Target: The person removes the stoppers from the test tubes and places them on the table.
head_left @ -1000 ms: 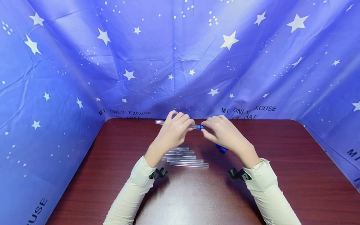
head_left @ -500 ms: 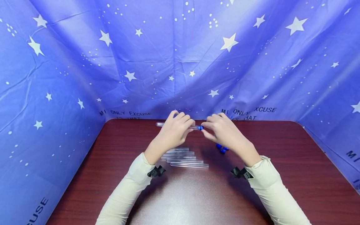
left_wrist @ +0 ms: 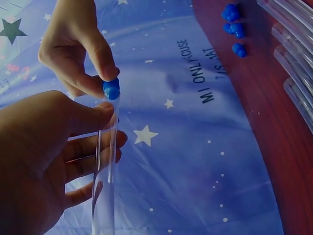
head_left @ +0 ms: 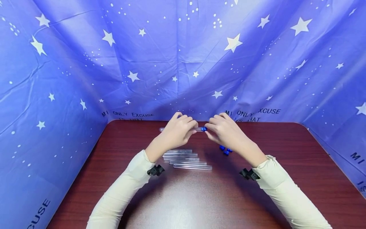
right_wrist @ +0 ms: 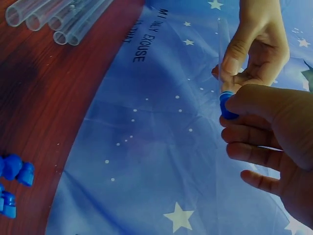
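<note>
My left hand (head_left: 180,130) grips a clear test tube (left_wrist: 103,196) near its mouth, thumb on one side and fingers on the other. The tube lies about level above the far part of the table, its rounded end poking out left of the hand in the head view. At the tube's mouth sits a blue stopper (left_wrist: 111,89). My right hand (head_left: 226,132) pinches this stopper between thumb and index finger; in the right wrist view the other fingers (right_wrist: 254,154) extend loosely. Both hands are close together, with the stopper against the tube's end.
Several clear test tubes (head_left: 190,167) lie side by side on the dark red wooden table (head_left: 183,197), below the left hand. Several blue stoppers (head_left: 226,153) are grouped beneath the right hand. A blue star-patterned curtain (head_left: 160,63) surrounds the table's back and sides.
The tube has tilted a little, its rounded end dropping toward level. Both forearms have spread slightly outward. The hands keep their hold on the tube and stopper.
</note>
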A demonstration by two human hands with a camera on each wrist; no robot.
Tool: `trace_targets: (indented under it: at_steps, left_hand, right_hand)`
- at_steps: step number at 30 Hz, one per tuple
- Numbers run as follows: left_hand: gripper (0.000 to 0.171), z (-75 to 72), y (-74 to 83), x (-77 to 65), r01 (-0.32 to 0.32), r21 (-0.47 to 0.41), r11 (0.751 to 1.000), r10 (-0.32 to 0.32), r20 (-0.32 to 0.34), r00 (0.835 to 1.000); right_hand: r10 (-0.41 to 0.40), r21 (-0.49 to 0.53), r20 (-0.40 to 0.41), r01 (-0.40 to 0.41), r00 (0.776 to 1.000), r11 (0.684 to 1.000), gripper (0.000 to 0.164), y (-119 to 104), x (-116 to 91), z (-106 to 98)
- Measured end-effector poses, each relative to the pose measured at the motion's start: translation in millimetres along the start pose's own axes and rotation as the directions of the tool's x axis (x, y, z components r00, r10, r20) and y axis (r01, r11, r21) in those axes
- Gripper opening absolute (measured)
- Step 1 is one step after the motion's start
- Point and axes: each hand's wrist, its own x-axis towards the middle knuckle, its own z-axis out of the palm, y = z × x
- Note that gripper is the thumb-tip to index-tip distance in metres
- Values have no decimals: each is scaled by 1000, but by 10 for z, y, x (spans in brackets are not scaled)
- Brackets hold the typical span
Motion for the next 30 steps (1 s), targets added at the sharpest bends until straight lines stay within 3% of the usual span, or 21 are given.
trace_targets:
  at_steps: [5,9,15,22,30]
  left_hand:
    - [6,2,-37,-19,25,-32,999,-23,42,999]
    - [5,9,-75,-48,41,-34,999,-39,68,997]
    - [4,35,-118,-78,62,-39,997,-56,129,990]
    - [4,141,-159,-122,81,-63,995,-65,214,975]
    - [4,314,-180,-175,100,-59,993,-77,315,946]
  right_hand:
    - [-40,-8,-21,40,999,999,14,39,-37,10]
    - [-25,22,-18,26,1000,999,13,97,-88,3]
    - [60,56,86,-65,994,996,12,166,-214,-7]
    - [155,91,278,-187,948,978,12,180,-355,26]
    - [166,86,395,-217,904,972,17,194,-549,128]
